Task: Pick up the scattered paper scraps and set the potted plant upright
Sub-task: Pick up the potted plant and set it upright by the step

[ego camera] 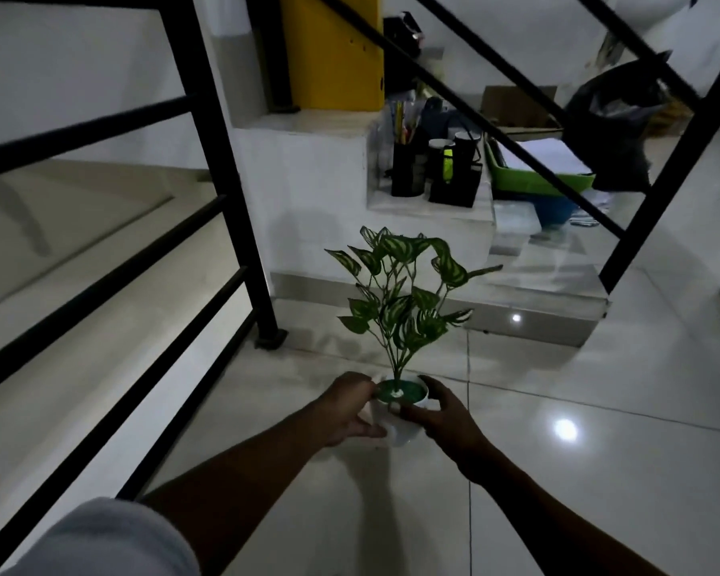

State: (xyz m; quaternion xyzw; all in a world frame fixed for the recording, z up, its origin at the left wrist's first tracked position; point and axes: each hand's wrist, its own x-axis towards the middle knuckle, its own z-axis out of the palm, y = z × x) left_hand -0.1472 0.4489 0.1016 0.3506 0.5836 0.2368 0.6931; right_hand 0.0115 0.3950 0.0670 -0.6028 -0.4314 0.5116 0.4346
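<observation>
Both hands clasp it now, the left hand (352, 403) and right hand (437, 411) wrapped around the small white pot of green striped-leaf plant (400, 403), low centre of frame on the glossy tiled floor (599, 471), apparently upright, so the next move looks like a gentle release.

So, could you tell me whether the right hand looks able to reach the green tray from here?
Probably not: the right hand is on the potted plant, and black railing bars cross before the green tray.
</observation>
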